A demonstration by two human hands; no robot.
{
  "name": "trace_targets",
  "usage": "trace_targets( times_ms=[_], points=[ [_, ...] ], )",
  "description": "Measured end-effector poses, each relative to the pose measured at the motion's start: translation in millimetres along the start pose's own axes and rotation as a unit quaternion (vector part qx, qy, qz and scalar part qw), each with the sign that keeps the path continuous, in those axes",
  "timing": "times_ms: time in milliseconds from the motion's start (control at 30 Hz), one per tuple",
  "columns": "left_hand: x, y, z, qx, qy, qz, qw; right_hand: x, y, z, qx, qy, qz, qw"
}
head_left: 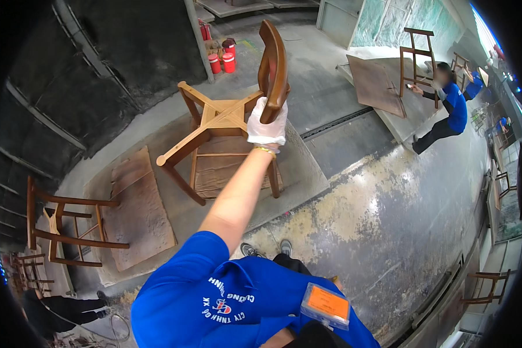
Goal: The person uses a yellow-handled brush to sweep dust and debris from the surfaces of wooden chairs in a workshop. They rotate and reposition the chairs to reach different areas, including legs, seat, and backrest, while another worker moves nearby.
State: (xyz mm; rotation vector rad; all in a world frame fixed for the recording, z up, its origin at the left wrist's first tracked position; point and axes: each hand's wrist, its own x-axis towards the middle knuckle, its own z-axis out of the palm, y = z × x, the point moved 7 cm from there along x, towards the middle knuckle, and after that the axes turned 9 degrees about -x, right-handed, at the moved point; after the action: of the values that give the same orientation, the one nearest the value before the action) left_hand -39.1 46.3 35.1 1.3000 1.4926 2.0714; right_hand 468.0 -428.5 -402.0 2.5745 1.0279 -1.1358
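Brown wooden chair [226, 124] hangs tilted above the cardboard sheet [139, 214] on the grey floor [388, 220]. Gloved left hand [267, 124] grips its curved backrest, fingers wrapped tight around the wood. Right hand is out of sight.

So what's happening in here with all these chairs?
A person in a blue shirt holds a wooden chair frame up by its curved backrest with one gloved hand; which hand it is cannot be told, and the other is out of view. The chair hangs tilted above flat boards on the concrete floor. Another chair frame lies on its side to the left. Farther off, a co-worker in blue works on another chair frame.
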Motion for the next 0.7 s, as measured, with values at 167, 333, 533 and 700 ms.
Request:
trace_targets(
  times_ms=[167, 333, 533, 700],
  points=[
    [13.2, 43.5, -9.6, 0.025, -0.124, 0.036, 0.991, 1.9, -35.2, -19.5, -0.094, -0.003, -0.070, 0.993],
    [21.2, 52.7, -101.5, 0.068, -0.145, -0.253, 0.954, 58.8, -102.0, -55.2, -0.161, 0.001, -0.136, 0.977],
    [41.9, 86.2, -237.3, 0.072, -0.051, -0.123, 0.988, 172.0, -287.7, -139.8, -0.107, 0.033, -0.271, 0.956],
    [35.1, 73.2, -331.0, 0.061, 0.111, -0.045, 0.991, 66.1, -508.7, -209.7, 0.171, 0.034, -0.467, 0.867]
  ],
)
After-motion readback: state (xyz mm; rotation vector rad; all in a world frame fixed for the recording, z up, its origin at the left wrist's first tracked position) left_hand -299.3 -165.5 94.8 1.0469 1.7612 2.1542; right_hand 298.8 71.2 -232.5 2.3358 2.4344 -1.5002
